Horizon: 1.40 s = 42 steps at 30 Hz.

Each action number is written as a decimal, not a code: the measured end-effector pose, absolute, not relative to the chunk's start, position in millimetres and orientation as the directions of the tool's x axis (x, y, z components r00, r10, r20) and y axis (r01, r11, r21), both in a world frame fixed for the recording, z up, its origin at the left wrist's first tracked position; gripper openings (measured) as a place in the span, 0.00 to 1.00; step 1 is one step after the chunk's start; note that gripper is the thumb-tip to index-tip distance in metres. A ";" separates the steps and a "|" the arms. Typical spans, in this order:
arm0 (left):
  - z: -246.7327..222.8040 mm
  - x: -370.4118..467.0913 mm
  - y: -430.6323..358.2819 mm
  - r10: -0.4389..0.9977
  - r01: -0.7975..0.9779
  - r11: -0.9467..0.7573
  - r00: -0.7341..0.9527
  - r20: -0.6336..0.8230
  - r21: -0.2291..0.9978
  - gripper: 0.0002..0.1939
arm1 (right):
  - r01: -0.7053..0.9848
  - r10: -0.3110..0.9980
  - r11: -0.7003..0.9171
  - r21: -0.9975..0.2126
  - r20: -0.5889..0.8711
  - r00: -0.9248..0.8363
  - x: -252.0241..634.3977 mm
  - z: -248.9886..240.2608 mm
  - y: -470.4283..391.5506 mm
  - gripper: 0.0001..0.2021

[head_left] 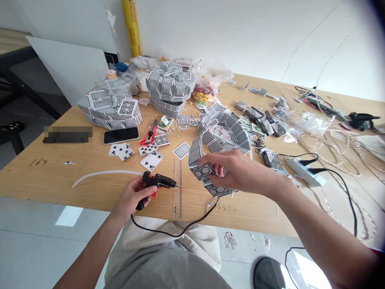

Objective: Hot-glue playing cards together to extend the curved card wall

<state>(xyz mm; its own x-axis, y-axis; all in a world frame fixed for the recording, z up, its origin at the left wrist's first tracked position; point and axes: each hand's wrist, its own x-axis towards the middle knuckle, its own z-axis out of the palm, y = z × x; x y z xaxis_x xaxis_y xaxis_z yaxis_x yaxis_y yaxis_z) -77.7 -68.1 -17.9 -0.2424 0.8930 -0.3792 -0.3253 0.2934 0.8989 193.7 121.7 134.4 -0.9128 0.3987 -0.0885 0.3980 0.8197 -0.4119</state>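
Note:
My left hand (134, 195) is wrapped round a black glue gun (159, 181), whose nozzle points right over a clear ruler (177, 192). A long white glue stick (105, 173) trails from the back of the gun to the left. My right hand (230, 168) pinches the near wall of a curved structure made of playing cards (237, 130). Its patterned grey card backs form an open ring, and the near end is lifted a little toward me. Loose cards (152, 160) and a face-down card (181, 150) lie between the gun and a red-handled cutter (149, 134).
Two finished-looking card boxes (170, 86) (110, 108) stand at the back left, near a phone (120, 135). Card packs (264, 120), a power strip (305, 171) and tangled rope (345, 148) lie right. The gun's black cord (177, 235) hangs over the table's front edge.

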 end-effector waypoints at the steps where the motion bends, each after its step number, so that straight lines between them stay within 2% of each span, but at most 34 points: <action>1: -19.2 -76.8 -67.3 0.890 -0.340 0.287 -0.251 -0.381 0.895 0.22 | 0.398 0.399 0.820 -0.412 -0.089 -0.913 193.2 134.5 122.0 0.20; 17: -24.2 -71.9 -69.9 0.862 -0.426 0.206 -0.347 -0.369 0.881 0.25 | 0.374 0.388 0.824 -0.425 -0.058 -0.920 191.1 140.6 124.2 0.18; 27: -15.8 -64.3 -67.3 0.843 -0.393 0.180 -0.411 -0.348 0.901 0.24 | 0.385 0.408 0.829 -0.404 -0.034 -0.913 189.0 138.9 123.3 0.18; 33: -17.0 -64.9 -67.4 0.841 -0.392 0.162 -0.425 -0.335 0.905 0.23 | 0.367 0.412 0.815 -0.449 0.002 -0.911 189.3 138.7 122.8 0.21; 38: -18.6 -70.0 -69.2 0.848 -0.437 0.140 -0.411 -0.335 0.889 0.23 | 0.430 0.510 0.744 -0.511 0.019 -0.860 191.6 135.6 117.7 0.29; 42: -17.5 -72.6 -70.4 0.855 -0.462 0.193 -0.354 -0.379 0.866 0.23 | 0.443 0.602 0.665 -0.602 0.080 -0.795 196.1 127.9 111.3 0.29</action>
<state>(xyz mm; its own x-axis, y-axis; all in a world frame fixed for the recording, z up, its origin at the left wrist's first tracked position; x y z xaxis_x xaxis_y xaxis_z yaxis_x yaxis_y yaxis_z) -72.6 -70.4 -17.5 -0.3537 0.8550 -0.3794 -0.4619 0.1931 0.8656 196.1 111.3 127.9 -0.7947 0.6018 0.0797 0.4429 0.6646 -0.6018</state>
